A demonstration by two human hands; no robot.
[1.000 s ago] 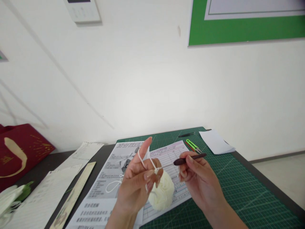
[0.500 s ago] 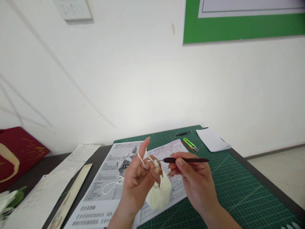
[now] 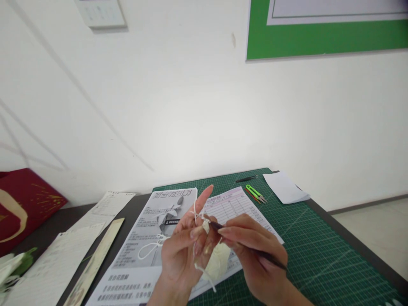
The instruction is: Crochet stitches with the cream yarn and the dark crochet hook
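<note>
My left hand [image 3: 185,246] pinches a small piece of cream crochet work [image 3: 206,226] between thumb and fingers. A strand of yarn [image 3: 195,208] loops round its raised index finger, and a loose tail hangs below the palm. In my right hand [image 3: 258,250] is a crochet hook [image 3: 269,257] with a dark brown handle, gripped like a pen and slanting down to the right. The hook's tip meets the crochet work, where its exact place in the stitches is too small to tell. Behind the hands lies a ball of cream yarn [image 3: 218,261], partly hidden.
Printed sheets [image 3: 127,272] lie under the hands on a green cutting mat [image 3: 318,255]. Green thread snips [image 3: 253,192], black tweezers [image 3: 247,179] and white paper [image 3: 285,187] are farther back. To the left are a ruler [image 3: 95,259], handwritten papers [image 3: 66,250] and a red bag [image 3: 28,204].
My left hand has turned its palm upward, bringing the yarn tail into view. My right hand has lowered, and the hook has swung from nearly level to slanting.
</note>
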